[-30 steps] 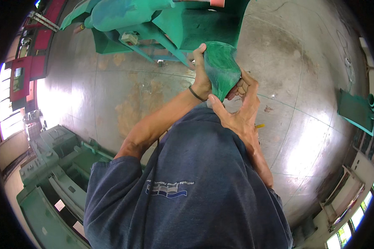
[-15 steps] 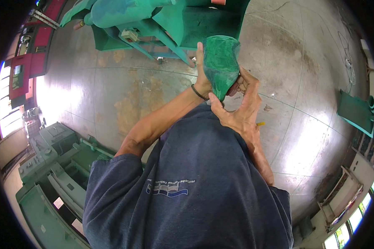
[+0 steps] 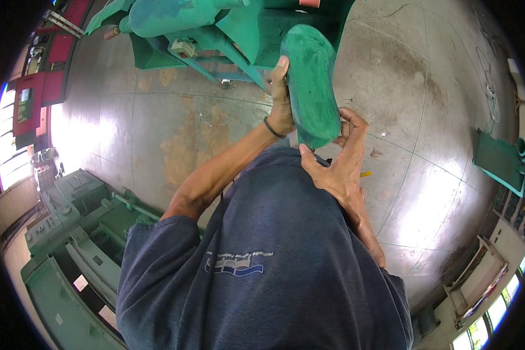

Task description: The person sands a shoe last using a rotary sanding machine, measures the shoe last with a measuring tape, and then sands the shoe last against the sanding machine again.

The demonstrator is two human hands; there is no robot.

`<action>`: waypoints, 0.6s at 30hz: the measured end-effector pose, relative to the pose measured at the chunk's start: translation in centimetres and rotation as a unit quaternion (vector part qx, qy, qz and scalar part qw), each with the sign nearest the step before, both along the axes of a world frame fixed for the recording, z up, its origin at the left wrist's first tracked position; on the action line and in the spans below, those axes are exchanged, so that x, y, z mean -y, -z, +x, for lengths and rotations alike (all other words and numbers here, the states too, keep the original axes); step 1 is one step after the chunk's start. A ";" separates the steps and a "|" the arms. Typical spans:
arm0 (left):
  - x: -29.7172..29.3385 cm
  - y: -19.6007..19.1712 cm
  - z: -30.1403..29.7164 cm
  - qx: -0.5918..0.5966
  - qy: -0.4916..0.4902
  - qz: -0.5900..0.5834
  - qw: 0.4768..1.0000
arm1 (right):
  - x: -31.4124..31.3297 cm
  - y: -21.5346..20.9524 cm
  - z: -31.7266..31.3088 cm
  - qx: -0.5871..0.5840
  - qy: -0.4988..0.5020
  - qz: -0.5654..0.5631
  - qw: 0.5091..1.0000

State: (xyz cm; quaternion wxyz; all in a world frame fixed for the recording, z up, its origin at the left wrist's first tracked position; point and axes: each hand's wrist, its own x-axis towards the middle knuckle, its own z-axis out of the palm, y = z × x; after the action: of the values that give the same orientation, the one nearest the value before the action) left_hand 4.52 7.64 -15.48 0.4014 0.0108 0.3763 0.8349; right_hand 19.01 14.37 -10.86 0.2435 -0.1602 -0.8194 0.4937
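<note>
A green shoe last (image 3: 312,81), scuffed and chalky, is held up in front of my body with its long, sole-like face turned towards me. My left hand (image 3: 281,102) grips its left side, the thumb pointing up along the edge and the other fingers hidden behind it. Around its near end curls my right hand (image 3: 344,166). That thumb touches the lower tip, and the bent fingers press the lower right side. A dark band circles my left wrist.
Ahead stands a green machine (image 3: 175,23) with a cylinder and angled legs. A grey-green machine (image 3: 81,204) with a control panel is at left, beyond red cabinets (image 3: 32,105). A green metal piece (image 3: 496,160) lies at right on the concrete floor (image 3: 402,87).
The shoe last has tilted, so its long flat face now shows instead of its narrowing end, and its far end reaches higher. Both hands keep hold, with the right fingers slightly shifted.
</note>
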 end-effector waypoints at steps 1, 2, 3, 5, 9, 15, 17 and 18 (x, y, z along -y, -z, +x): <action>0.4 -0.1 -0.2 0.003 -0.002 -0.011 1.000 | -0.1 0.1 0.1 0.003 -0.018 -0.095 0.995; 0.8 -0.2 -0.5 -0.070 0.016 -0.028 0.997 | -0.3 0.3 0.1 0.005 -0.035 -0.190 0.981; 1.2 -0.2 -0.7 -0.143 0.035 -0.044 0.988 | -0.8 0.5 0.0 0.005 -0.034 -0.191 0.981; 1.7 -0.2 -1.1 -0.128 0.063 -0.007 0.990 | -2.2 1.3 -0.6 0.038 -0.081 -0.472 0.877; 2.2 -1.1 -1.5 -0.108 0.168 -0.024 0.980 | -4.2 3.7 -1.9 0.190 -0.184 -0.520 0.812; 1.7 -3.1 -1.6 -0.481 0.211 -0.076 0.848 | -8.2 9.2 -3.3 0.143 -0.249 -0.191 0.939; 1.2 -2.7 -1.6 -0.575 0.182 -0.032 0.797 | -9.1 10.9 -3.9 0.088 -0.254 -0.111 0.957; 1.1 -2.4 -1.8 -0.572 0.183 -0.050 0.798 | -10.1 11.3 -4.5 0.018 -0.250 -0.083 0.965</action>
State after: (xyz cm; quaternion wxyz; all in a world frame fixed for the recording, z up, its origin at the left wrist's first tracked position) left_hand 2.74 6.54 -13.06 0.2585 0.5348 0.5701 0.5677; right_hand 14.49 24.47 -22.19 0.0837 0.0208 -0.7936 0.6023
